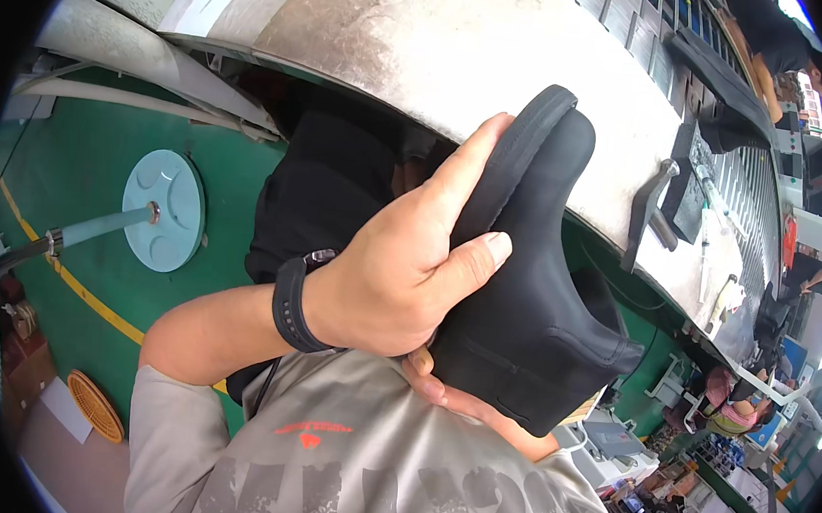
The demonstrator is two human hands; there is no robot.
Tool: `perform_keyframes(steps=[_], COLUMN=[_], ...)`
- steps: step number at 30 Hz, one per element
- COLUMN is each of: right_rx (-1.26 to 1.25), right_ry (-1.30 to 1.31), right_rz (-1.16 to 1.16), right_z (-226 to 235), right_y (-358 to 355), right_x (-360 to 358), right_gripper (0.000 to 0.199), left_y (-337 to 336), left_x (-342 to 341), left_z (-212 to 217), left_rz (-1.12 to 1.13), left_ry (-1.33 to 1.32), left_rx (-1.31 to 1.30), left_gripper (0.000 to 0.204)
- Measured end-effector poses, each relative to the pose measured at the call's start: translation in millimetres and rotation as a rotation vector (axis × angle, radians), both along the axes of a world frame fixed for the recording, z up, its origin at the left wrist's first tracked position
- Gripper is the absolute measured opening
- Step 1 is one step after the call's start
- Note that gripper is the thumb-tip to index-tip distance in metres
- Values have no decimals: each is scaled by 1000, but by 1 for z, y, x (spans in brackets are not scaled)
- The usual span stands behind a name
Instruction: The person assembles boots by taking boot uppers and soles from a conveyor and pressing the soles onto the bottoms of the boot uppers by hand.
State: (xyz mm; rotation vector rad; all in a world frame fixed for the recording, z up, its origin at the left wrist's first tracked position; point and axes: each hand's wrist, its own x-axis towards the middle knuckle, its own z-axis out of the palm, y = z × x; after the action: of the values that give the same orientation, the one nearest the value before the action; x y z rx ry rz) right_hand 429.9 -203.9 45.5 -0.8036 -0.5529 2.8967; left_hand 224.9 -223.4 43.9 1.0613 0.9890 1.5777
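Note:
A black ankle boot (532,303), smooth with a thick sole, is held in front of my chest, its rounded toe pointing up and away from me. My left hand (401,265) grips it from the left, fingers stretched along the sole and thumb pressed on the boot's side. A dark watch band (295,304) circles that wrist. Beneath the boot, my right hand (449,395) supports its lower part; most of that hand is hidden, with only some fingers and part of the forearm showing.
A worn metal bench (378,49) lies ahead, with a slatted conveyor (627,24) beyond. On its right part rest a hammer (656,197) and a dark block (689,185). A light-blue round stool (159,210) and an orange basket (95,406) stand left. Other people appear far right.

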Motion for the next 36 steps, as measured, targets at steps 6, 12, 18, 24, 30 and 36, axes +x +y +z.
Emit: perform_keyframes(steps=[6, 12, 18, 24, 30, 36], right_rx=[89, 171, 382, 807, 1589, 1972], right_ry=[12, 7, 77, 187, -200, -625], right_rz=[-1, -113, -294, -604, -848, -385], right_z=[-6, 8, 37, 46, -43, -20], right_y=[12, 16, 24, 50, 127, 139], right_x=[0, -9, -26, -60, -91, -92], right_gripper=[35, 45, 55, 65, 81, 65], left_y=[-1, 24, 22, 59, 106, 136], left_x=[-8, -32, -47, -60, -78, -55], left_z=[10, 52, 71, 97, 134, 68], left_rz=[97, 268, 207, 371, 3, 385], left_ry=[430, 478, 647, 767, 859, 1138], left_rx=[-62, 70, 268, 444, 146, 81], left_gripper=[94, 116, 101, 119, 129, 106])
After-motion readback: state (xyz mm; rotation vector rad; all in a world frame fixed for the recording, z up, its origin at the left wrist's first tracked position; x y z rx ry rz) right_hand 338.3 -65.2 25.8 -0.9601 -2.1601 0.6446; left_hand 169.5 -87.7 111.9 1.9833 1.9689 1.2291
